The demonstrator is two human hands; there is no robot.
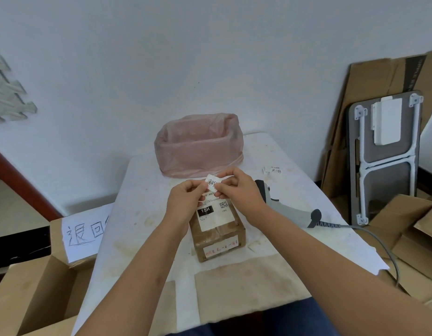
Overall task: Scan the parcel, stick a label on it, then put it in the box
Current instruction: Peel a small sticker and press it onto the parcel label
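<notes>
A small brown cardboard parcel with a white shipping slip marked "15H" lies mid-table. Above its far end, my left hand and my right hand both pinch a small white label with black handwriting, held between thumbs and fingertips. A thin strip of backing curls off the label toward the right. The grey barcode scanner lies on the table just right of my right wrist, its cable trailing off the table's right edge. An open cardboard box with a handwritten paper sign stands at the lower left, beside the table.
A container lined with a pink plastic bag sits at the table's far end. Loose labels lie at the far right of the white table. Flattened cartons and a folded grey table lean against the right wall.
</notes>
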